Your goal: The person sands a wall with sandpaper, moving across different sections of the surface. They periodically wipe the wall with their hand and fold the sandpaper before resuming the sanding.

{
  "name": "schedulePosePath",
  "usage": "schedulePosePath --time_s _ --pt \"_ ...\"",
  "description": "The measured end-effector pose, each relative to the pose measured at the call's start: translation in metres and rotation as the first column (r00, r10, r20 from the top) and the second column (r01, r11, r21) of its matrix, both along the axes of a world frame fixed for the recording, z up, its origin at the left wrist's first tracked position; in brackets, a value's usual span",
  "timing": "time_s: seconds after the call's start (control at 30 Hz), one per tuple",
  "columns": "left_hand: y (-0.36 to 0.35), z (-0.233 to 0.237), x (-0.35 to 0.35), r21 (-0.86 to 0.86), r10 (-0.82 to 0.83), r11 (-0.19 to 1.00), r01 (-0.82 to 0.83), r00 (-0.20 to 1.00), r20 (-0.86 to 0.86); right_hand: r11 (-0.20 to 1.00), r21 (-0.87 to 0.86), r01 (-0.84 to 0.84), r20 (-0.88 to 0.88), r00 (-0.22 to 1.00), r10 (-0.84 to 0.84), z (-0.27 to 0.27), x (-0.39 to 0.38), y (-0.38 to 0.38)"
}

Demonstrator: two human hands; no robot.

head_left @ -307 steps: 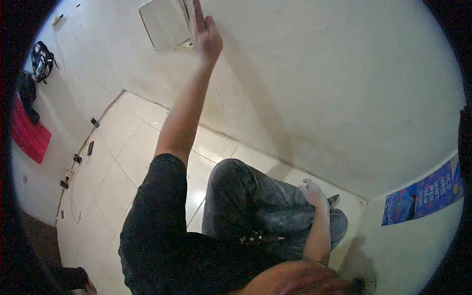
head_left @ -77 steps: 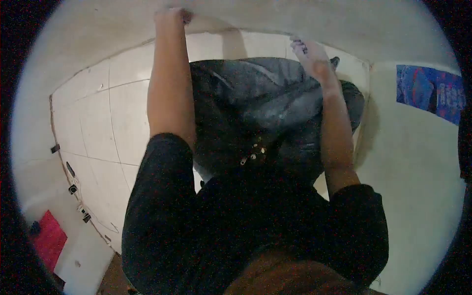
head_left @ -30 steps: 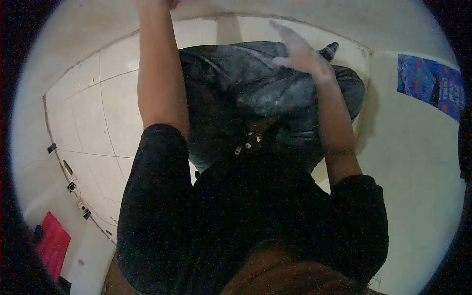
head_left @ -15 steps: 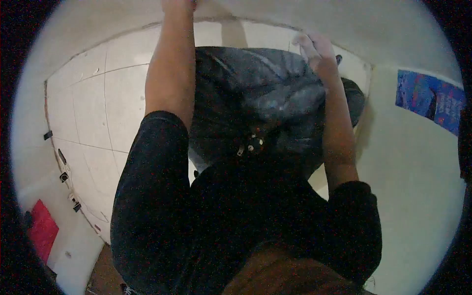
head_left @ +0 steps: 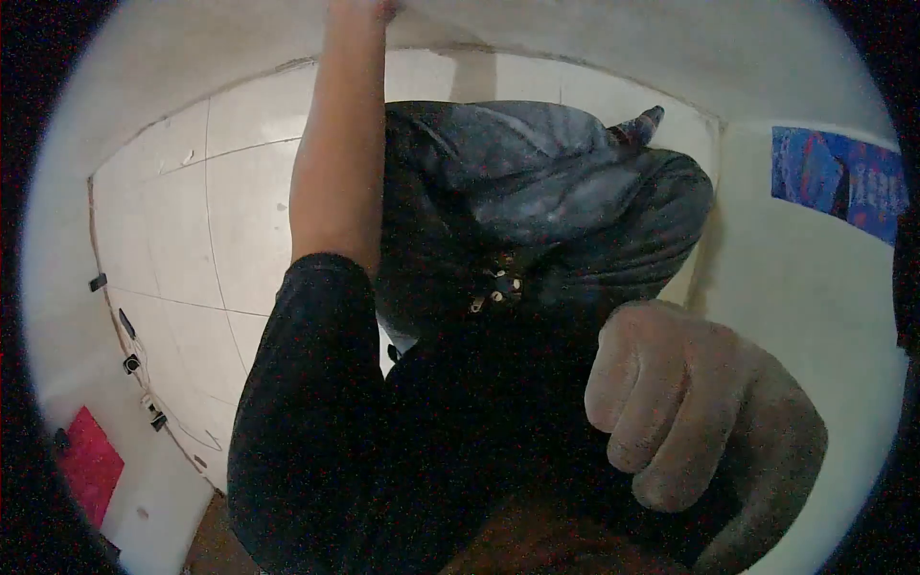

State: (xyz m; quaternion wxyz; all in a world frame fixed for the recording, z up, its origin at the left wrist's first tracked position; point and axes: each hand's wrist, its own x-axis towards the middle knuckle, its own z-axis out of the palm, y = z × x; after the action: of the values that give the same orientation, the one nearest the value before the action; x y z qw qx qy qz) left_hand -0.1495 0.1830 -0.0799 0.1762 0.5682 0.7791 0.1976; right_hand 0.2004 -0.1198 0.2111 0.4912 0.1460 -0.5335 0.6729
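With its fingers curled in, the right hand (head_left: 709,402) is held nearer the camera than the dusty dark-grey trousers (head_left: 556,182); whether anything is gripped cannot be told. Beyond the trousers, the off-white wall (head_left: 594,29) is neared by the mostly cropped left hand (head_left: 386,8), whose opening and hold cannot be seen.

You wear a black T-shirt (head_left: 450,422) with short sleeves (head_left: 321,307). Your dark grey trousers (head_left: 565,182) show paler patches, and your sock (head_left: 634,128) is dark and mottled.

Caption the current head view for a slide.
Person seated cross-legged, right hand curled in the foreground, left arm extended toward the wall.
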Motion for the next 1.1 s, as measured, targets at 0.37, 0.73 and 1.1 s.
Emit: schedulePosePath --time_s 0.37,0.73,1.1 --pt "0.003 -0.005 0.018 0.023 -0.013 1.0 0.011 0.998 0.067 0.996 0.072 0.05 -0.109 0.993 -0.042 0.01 -0.009 0.007" --pt "0.002 -0.004 0.035 0.04 -0.01 0.999 0.006 0.995 0.099 0.982 0.068 -0.177 -0.049 0.982 0.181 0.008 -0.01 0.017" --pt "0.001 0.0 0.034 0.044 -0.021 0.999 0.014 0.988 0.15 0.996 -0.027 -0.089 0.04 0.995 0.09 -0.005 0.005 0.002"
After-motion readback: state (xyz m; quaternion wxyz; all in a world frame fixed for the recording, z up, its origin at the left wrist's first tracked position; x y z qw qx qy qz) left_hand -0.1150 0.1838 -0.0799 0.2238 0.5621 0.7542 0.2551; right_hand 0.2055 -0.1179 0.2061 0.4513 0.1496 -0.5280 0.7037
